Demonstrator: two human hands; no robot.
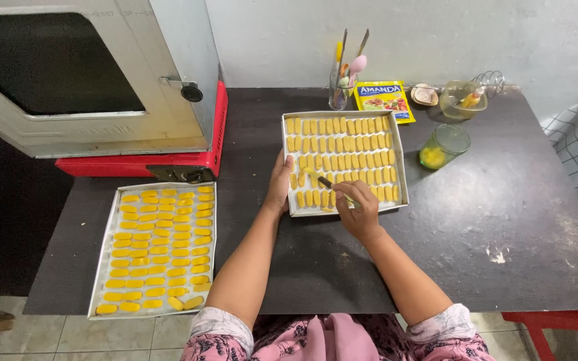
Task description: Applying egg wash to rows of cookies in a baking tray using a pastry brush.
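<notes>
A metal baking tray (404, 160) full of several rows of pale yellow finger-shaped dough pieces (342, 143) lies on the dark table in front of me. My left hand (279, 184) grips the tray's left rim. My right hand (359, 208) holds a small pastry brush (322, 180) whose yellow-coated bristles touch the pieces in the tray's lower left part. A glass (442, 146) with yellow liquid at its bottom stands just right of the tray.
A second tray (105, 261) of brighter yellow glazed pieces sits at the table's front left edge. A metal oven (95, 80) on a red base stands at back left. Behind the tray are a glass of utensils (340, 83), a yellow packet (384, 99) and a bowl (461, 100).
</notes>
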